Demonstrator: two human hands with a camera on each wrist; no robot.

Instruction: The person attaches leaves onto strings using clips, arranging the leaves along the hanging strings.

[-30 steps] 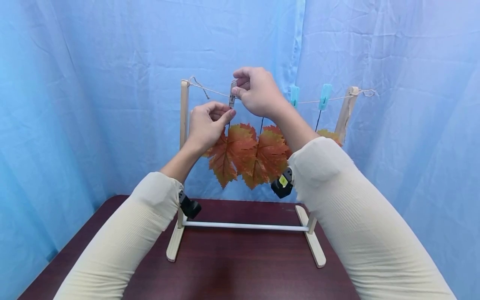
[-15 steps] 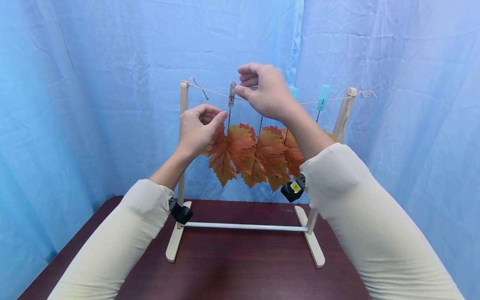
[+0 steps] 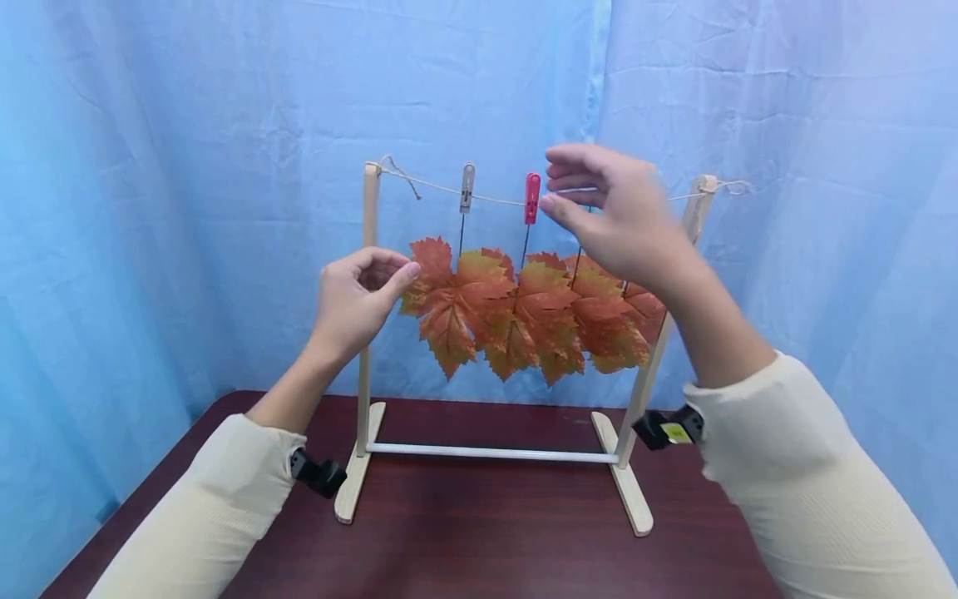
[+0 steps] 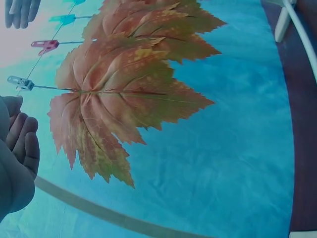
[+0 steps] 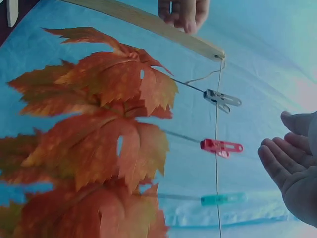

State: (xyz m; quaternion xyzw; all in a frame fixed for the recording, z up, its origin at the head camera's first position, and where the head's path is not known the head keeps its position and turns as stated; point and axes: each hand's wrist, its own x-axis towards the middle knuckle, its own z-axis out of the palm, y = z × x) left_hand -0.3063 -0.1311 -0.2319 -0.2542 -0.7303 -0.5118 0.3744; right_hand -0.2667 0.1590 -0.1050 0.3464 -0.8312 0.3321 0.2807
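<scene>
A grey clothespin (image 3: pixel 467 190) clips a leaf's dark stem to the string (image 3: pixel 497 200), and a red clothespin (image 3: pixel 532 198) does the same beside it. Turquoise clothespins (image 5: pixel 223 199) farther along are hidden behind my right hand in the head view. From the pins hang several orange-red artificial leaves (image 3: pixel 456 304), overlapping in a row. My left hand (image 3: pixel 359 301), fingers loosely bent and holding nothing, is at the left edge of the leftmost leaf. Right of the red clothespin is my right hand (image 3: pixel 617 212), its fingers relaxed and nothing in them; the right wrist view shows a gap between.
A wooden frame with a left post (image 3: pixel 367 349) and a right post (image 3: pixel 645 374) carries the string. A white rod (image 3: pixel 490 452) joins its feet low over the dark red table (image 3: pixel 486 532). Blue curtains (image 3: pixel 224 208) surround the table.
My right hand has let go of the grey clothespin and moved right, past the red one. My left hand has drawn away from the stem, down and left. The grey clothespin stays on the string.
</scene>
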